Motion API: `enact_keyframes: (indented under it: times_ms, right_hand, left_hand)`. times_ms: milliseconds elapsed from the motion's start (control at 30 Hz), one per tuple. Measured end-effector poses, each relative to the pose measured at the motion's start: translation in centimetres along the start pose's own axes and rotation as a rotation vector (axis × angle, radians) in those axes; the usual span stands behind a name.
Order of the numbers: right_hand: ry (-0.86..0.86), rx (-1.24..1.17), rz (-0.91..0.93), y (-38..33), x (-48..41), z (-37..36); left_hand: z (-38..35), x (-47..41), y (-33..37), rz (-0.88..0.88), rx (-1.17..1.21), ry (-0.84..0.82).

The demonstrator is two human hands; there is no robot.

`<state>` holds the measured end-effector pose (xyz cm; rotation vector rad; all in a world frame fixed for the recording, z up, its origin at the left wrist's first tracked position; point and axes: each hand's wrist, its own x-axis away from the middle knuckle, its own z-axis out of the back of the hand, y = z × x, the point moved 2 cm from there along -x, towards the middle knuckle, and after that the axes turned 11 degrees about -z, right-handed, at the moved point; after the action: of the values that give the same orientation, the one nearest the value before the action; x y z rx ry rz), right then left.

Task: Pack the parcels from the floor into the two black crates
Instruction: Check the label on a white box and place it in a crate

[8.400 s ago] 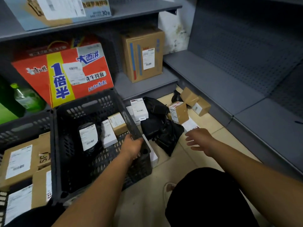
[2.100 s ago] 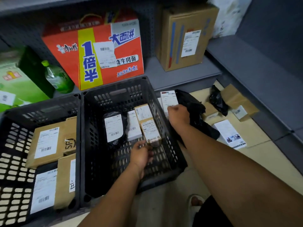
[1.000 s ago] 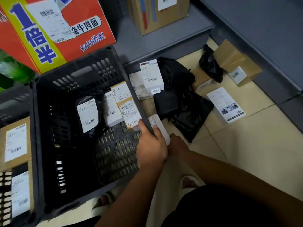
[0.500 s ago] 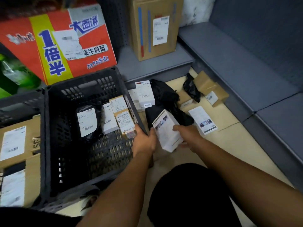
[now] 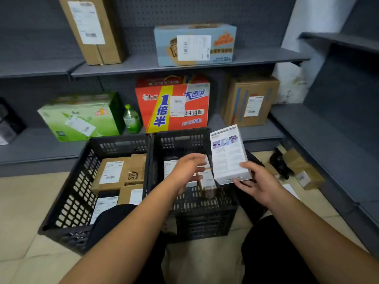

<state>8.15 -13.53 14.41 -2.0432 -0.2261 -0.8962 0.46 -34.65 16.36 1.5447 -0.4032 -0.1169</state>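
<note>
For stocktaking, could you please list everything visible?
crates: two, black, floor
cardboard parcels: several, brown, left crate
small parcels: several, mixed, right crate
white box: one, white, held
noodle carton: one, red, lower shelf
green carton: one, green, lower shelf
bottle: one, green, lower shelf
brown carton: one, brown, lower shelf
blue carton: one, blue, upper shelf
tall carton: one, brown, upper shelf
loose parcel: one, brown, floor
left hand: open, over right crate
right hand: holds white box

Two crates are sitting side by side on the floor (image 5: 24,201), the left crate (image 5: 67,201) and the right crate (image 5: 205,218) each holding parcels (image 5: 114,173). The left hand (image 5: 188,169) is hovering over the right crate, while the right hand (image 5: 256,183) is gripping a box (image 5: 228,154) upright above that crate's right rim. Loose parcels (image 5: 301,171) are lying on the floor further right, and cartons (image 5: 174,105) are standing on the low shelf (image 5: 30,148) behind the crates.
</note>
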Motion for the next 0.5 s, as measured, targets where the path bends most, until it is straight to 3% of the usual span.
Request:
enact_keyframes:
  times_ms: [167,333,400,500]
  right_hand:
    - [-0.004,0.127,0.112,4.8,2.0,-5.1]
    - [0.302,0.664,0.615,8.3,5.7,-9.1]
    - [0.359,0.892,0.813,9.3,7.1,-10.3]
    - [0.355,1.117,0.966,11.1,8.3,-11.3]
  left_hand:
    - [4.2,6.7,-0.9,-0.026,0.188,0.052]
    - [5.4,10.2,-2.4,-0.010,0.276,0.032]
    - [6.0,10.6,-2.4,-0.014,0.273,0.047]
    - [6.7,10.7,-2.6,-0.041,0.374,0.074]
